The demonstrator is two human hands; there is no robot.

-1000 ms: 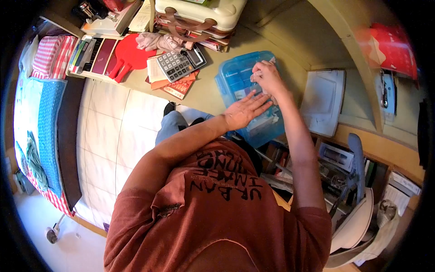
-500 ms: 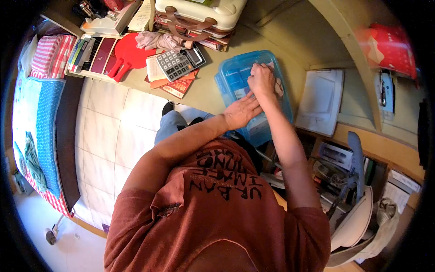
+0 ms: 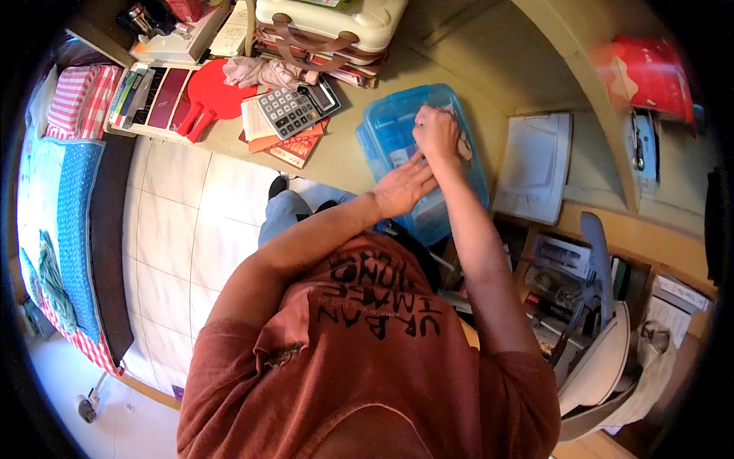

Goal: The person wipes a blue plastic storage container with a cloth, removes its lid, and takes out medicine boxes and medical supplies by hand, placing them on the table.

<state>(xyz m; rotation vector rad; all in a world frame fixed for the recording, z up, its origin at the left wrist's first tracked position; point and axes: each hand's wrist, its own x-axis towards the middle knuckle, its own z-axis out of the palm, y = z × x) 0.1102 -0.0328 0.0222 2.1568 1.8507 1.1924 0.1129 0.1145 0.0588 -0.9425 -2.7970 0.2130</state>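
A translucent blue plastic box (image 3: 380,115) sits on the desk in front of me, with pale items showing through it. My right hand (image 3: 436,135) is closed in a fist over the middle of the box; whatever its fingers grip is hidden. My left hand (image 3: 404,188) lies at the near left side of the box, fingers stretched out and close together. Its fingertips reach up to the right wrist, and I cannot tell whether they touch it. Something pale pinkish (image 3: 463,147) shows just right of the right hand.
On the desk to the left are a calculator (image 3: 297,111), red paddles (image 3: 218,92), red envelopes (image 3: 294,149) and a crumpled pink cloth (image 3: 264,73). A cream case (image 3: 329,27) stands behind. A white folder (image 3: 535,164) leans right, above cluttered open shelves (image 3: 558,283).
The whole view has shifted slightly as my head moved. Both hands keep nearly the same pose over the blue box.
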